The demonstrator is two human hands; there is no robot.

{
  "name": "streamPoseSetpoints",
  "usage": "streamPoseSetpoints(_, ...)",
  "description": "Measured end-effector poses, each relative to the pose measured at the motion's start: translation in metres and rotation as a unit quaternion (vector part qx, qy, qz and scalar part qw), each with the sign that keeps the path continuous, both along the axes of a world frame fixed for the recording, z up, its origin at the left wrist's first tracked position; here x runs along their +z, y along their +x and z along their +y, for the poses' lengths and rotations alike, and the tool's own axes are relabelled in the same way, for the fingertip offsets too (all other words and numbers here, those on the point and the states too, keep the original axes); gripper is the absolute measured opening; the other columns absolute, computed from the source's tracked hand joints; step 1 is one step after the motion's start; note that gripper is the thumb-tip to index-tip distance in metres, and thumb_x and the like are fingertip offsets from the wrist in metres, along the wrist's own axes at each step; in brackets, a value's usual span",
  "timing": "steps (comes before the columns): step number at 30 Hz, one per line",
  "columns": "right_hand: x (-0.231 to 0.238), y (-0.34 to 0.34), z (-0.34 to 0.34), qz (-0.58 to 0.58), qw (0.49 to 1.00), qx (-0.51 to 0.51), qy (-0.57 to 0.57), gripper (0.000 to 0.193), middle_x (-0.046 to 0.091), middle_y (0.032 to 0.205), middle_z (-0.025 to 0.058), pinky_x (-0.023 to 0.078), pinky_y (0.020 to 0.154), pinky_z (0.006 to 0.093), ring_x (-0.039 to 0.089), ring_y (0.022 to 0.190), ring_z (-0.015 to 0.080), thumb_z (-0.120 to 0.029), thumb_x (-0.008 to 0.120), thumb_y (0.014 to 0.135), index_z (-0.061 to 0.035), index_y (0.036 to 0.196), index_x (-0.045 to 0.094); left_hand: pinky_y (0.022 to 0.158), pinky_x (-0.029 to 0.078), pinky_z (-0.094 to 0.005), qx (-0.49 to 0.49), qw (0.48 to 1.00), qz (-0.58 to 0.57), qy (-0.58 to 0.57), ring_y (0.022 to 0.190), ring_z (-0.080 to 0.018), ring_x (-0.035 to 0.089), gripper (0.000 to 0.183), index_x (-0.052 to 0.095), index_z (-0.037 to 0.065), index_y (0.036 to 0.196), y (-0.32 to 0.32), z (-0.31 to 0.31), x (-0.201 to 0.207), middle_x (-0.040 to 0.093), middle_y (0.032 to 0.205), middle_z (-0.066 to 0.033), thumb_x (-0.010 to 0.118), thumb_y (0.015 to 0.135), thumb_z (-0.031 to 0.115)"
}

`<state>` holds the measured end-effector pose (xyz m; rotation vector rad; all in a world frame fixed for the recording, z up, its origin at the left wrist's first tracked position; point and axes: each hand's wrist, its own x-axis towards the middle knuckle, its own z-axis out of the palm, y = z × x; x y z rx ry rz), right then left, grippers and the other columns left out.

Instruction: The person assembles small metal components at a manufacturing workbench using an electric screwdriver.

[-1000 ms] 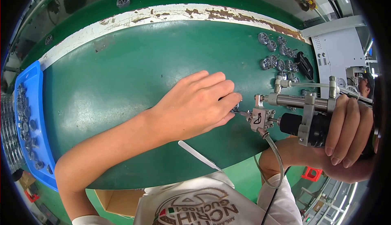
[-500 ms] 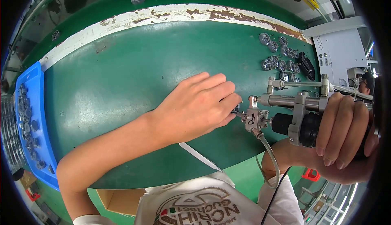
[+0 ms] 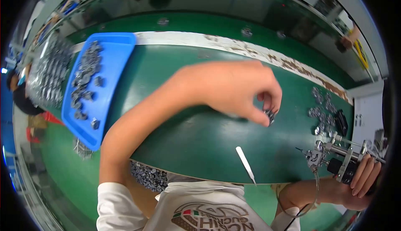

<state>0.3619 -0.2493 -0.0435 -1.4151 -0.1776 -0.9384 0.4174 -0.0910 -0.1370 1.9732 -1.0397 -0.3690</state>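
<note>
My left hand (image 3: pixel 238 86), smeared by motion, is raised over the green table. Between its thumb and fingertips is a small round part (image 3: pixel 269 116), dark and metallic; its details are blurred. At the right, my right hand (image 3: pixel 364 174) wraps round the black body of a dispensing valve (image 3: pixel 319 155), a metal tool with a clear hose and a thin nozzle pointing left. The nozzle tip stands apart from the part in my left hand. White tweezers (image 3: pixel 245 164) lie on the table near its front edge.
A blue tray (image 3: pixel 109 84) with several small dark parts stands at the left, beside stacked clear trays (image 3: pixel 50 74). More round parts (image 3: pixel 323 112) and a black object (image 3: pixel 341 123) lie at the right. A worn white ledge (image 3: pixel 184 38) borders the table's far side, with a green strip (image 3: pixel 200 24) beyond.
My left hand has moved away from the nozzle with the round part, leaving a wide gap. The whole view has turned left, so the blue tray shows fully. My right hand still grips the valve.
</note>
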Motion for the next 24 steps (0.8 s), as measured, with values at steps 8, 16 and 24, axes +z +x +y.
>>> streamPoseSetpoints(8,-0.03,-0.015,-0.166,-0.105,0.951,0.28,0.076,0.015,0.037,0.046,-0.0037,0.026,0.035,0.0165,0.029,0.031,0.0062,-0.016,0.05,0.102,-0.0082,0.09,0.045,0.1,0.053,-0.0352,0.027,0.882,0.287,-0.372,0.118,-0.021,0.063,0.087,0.048,0.003,0.151,-0.006,0.156,-0.049,0.062,0.138,-0.0165,0.09,0.077,0.022)
streamPoseSetpoints(16,-0.032,-0.011,-0.174,-0.089,0.929,0.353,0.068,0.02,0.043,0.047,-0.0004,0.037,0.04,0.0156,0.039,0.032,0.0086,-0.027,0.049,0.105,-0.0115,0.093,0.044,0.083,0.055,-0.0352,0.406,0.913,-0.033,-0.031,0.095,-0.0159,0.069,0.027,0.077,0.008,0.115,0.043,0.11,-0.049,0.076,0.097,-0.004,0.078,0.091,0.02)
streamPoseSetpoints(24,-0.032,-0.009,-0.17,-0.1,0.933,0.34,0.055,0.024,0.045,0.048,-0.0002,0.036,0.033,0.0181,0.04,0.032,0.0078,-0.028,0.051,0.107,-0.0101,0.094,0.043,0.094,0.055,-0.0453,0.526,0.753,-0.274,0.286,0.105,-0.0336,0.067,0.03,0.076,0.01,0.116,0.075,0.158,-0.086,0.072,0.114,-0.011,0.075,0.086,0.009)
